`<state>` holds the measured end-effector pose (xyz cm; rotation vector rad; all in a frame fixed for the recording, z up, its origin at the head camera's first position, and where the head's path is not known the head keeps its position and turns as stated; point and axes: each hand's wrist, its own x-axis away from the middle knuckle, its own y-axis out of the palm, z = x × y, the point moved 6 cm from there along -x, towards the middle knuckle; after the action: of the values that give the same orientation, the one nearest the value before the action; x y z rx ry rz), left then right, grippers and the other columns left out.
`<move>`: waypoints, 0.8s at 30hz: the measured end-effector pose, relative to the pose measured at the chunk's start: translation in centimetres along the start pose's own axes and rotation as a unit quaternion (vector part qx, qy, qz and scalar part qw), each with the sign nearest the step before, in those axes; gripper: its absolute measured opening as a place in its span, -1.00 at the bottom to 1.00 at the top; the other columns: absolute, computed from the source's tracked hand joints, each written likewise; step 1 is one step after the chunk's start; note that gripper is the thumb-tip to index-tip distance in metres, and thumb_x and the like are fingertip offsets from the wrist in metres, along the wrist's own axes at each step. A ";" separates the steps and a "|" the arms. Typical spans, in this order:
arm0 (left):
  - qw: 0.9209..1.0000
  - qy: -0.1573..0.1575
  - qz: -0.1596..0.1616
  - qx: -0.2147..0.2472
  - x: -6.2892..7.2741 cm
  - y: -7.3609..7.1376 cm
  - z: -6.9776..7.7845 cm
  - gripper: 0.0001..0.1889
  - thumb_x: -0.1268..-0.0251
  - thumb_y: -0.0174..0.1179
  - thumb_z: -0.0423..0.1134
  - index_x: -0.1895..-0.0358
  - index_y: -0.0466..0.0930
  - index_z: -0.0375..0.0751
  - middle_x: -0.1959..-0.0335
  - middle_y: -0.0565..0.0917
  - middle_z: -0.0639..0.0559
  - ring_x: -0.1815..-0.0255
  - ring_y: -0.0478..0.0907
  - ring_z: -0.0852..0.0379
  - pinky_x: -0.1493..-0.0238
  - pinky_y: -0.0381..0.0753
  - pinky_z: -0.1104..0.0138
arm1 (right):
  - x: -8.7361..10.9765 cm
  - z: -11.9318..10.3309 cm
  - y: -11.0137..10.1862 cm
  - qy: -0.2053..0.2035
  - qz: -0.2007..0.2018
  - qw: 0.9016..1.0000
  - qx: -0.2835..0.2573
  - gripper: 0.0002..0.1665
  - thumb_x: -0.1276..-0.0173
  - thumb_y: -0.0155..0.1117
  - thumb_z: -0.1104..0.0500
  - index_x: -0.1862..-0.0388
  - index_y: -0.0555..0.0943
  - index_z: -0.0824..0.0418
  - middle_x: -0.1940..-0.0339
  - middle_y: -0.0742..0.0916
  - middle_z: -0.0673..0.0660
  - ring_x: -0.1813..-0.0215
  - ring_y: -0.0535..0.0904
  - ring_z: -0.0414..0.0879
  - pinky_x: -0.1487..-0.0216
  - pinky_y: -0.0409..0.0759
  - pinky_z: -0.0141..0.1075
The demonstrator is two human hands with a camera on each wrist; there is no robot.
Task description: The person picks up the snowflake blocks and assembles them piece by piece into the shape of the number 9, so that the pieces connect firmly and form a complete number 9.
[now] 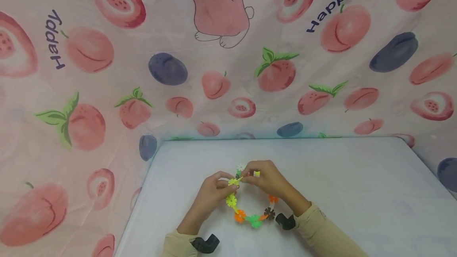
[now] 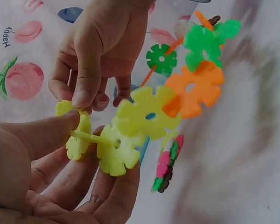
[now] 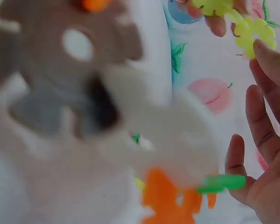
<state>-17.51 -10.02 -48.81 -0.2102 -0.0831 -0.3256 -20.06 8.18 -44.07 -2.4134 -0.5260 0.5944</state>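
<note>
Over the white table [image 1: 357, 193], a chain of flower discs [image 1: 255, 221] curves below a two-handed pinch.
The left hand [image 1: 212, 191] pinches a yellow disc [image 2: 119, 154] between thumb and fingers; the right hand [image 1: 265, 175] pinches a second yellow disc [image 2: 78, 150], turned nearly edge-on, right beside it. The chain looks like light, stiff, smooth plastic, so its rims may slip and its joints may twist loose; the petals nearest a joint seem the best place to hold.

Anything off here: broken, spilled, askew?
Nothing stands out. The flower-disc chain curves between the left hand and right hand, with no visible breakage or spill; one dark disc is too blurred in the right wrist view to check.
</note>
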 end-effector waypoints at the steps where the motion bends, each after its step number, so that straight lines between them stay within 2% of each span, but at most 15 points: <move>1: 1.000 -0.002 0.003 -0.001 0.0 -0.1 -0.1 -0.65 -0.31 0.39 -0.13 -0.07 0.58 -0.16 0.13 0.80 -0.27 0.33 0.64 0.11 0.29 0.58 0.33 | 0.0 0.2 0.0 0.008 -0.002 1.000 0.005 -0.87 -0.27 0.52 0.12 0.26 0.75 -0.13 0.30 0.75 -0.29 0.26 0.57 -0.30 0.14 0.64 -0.26; 8: 0.999 -0.028 0.023 0.034 0.1 -0.9 -0.8 -0.63 -0.32 0.39 -0.15 -0.08 0.55 -0.22 0.07 0.79 -0.27 0.24 0.72 0.08 0.13 0.73 0.32 | 0.1 1.8 -1.1 0.062 0.009 0.998 -0.004 -0.92 -0.31 0.49 0.02 0.22 0.77 -0.12 0.28 0.77 -0.25 0.21 0.62 -0.26 0.03 0.67 -0.09; 14: 0.997 -0.045 0.041 0.045 0.3 -1.6 -1.0 -0.62 -0.34 0.37 -0.10 -0.08 0.53 -0.20 0.04 0.77 -0.23 0.14 0.74 0.08 0.06 0.74 0.30 | 0.4 4.1 -2.7 0.101 0.064 0.992 -0.031 -0.91 -0.39 0.42 0.00 0.16 0.75 -0.10 0.22 0.79 -0.18 0.15 0.69 -0.23 -0.03 0.71 -0.17; 18: 0.996 -0.053 0.044 0.055 0.3 -1.9 -1.0 -0.61 -0.33 0.37 -0.09 -0.08 0.53 -0.20 0.02 0.75 -0.23 0.10 0.75 0.06 0.01 0.75 0.29 | 0.7 5.8 -3.2 0.133 0.098 0.984 -0.060 -0.84 -0.42 0.39 -0.02 0.08 0.73 -0.06 0.14 0.80 -0.10 0.08 0.69 -0.16 -0.05 0.67 -0.18; 21: 0.996 -0.054 0.047 0.057 0.3 -2.0 -0.9 -0.62 -0.34 0.36 -0.11 -0.08 0.53 -0.22 0.01 0.75 -0.25 0.09 0.75 0.06 0.00 0.76 0.27 | 0.9 6.8 -3.2 0.159 0.105 0.979 -0.075 -0.80 -0.43 0.36 -0.06 0.06 0.72 -0.04 0.09 0.80 -0.08 0.05 0.66 -0.11 -0.07 0.63 -0.16; 24: 0.996 -0.056 0.047 0.055 0.3 -2.1 -0.9 -0.62 -0.34 0.36 -0.12 -0.08 0.53 -0.23 0.00 0.74 -0.27 0.08 0.76 0.06 0.00 0.76 0.27 | 1.0 7.7 -2.8 0.175 0.101 0.976 -0.083 -0.72 -0.44 0.35 -0.05 0.03 0.72 0.07 0.09 0.80 -0.02 0.06 0.64 -0.09 -0.03 0.62 -0.17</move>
<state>-17.82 -12.25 -49.25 -0.1217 -0.2001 -0.2141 -23.95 14.20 -48.22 -2.6727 -0.1868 0.2021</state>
